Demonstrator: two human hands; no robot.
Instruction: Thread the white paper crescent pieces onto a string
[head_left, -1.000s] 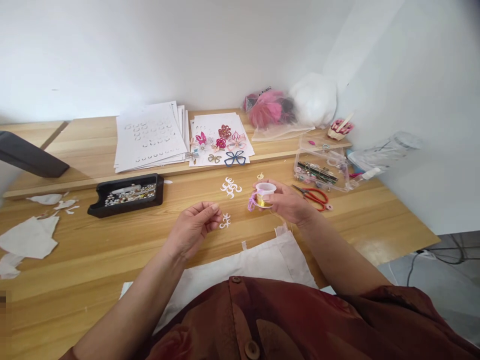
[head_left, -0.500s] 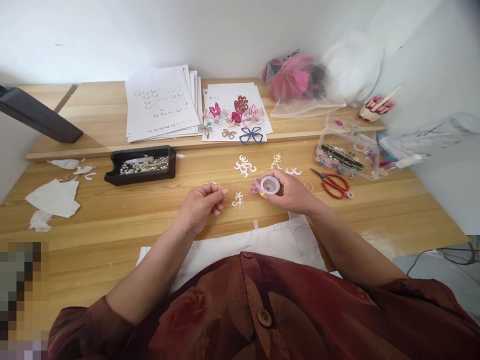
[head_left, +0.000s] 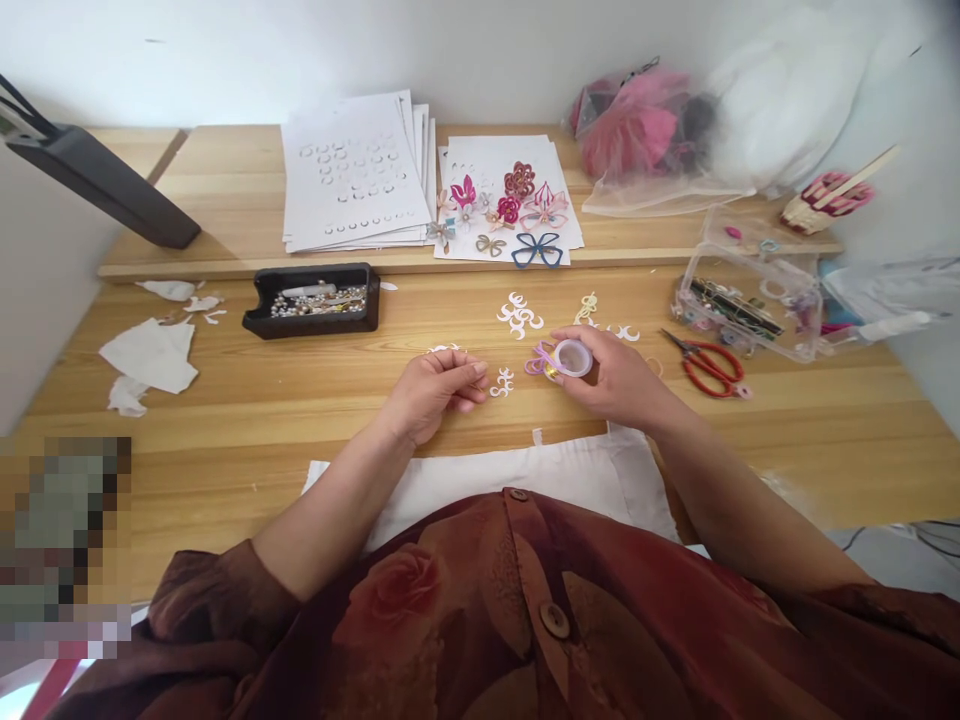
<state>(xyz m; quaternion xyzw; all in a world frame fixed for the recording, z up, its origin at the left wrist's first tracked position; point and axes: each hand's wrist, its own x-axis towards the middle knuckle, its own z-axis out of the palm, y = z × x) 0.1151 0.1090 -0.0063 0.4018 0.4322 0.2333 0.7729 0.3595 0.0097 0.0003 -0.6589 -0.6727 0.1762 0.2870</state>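
My right hand (head_left: 615, 382) grips a small clear spool of gold wire (head_left: 571, 358) just above the wooden table (head_left: 300, 400), with a purple loop piece (head_left: 538, 360) at its left side. My left hand (head_left: 435, 392) is closed in a pinch at the table's middle; what it pinches is too fine to make out. A white paper scroll cutout (head_left: 502, 382) lies between the two hands. More white cutouts (head_left: 519, 314) lie just beyond.
A black tray of beads (head_left: 313, 298) sits to the left, red scissors (head_left: 709, 365) and a clear plastic box (head_left: 746, 300) to the right. Paper sheets (head_left: 352, 170) and finished flower pieces (head_left: 517, 200) lie on the raised shelf. Paper scraps (head_left: 150, 355) lie far left.
The right hand has lowered the spool toward the table and turned it so its open end faces up. The view has tilted downward. The left hand keeps its pinch.
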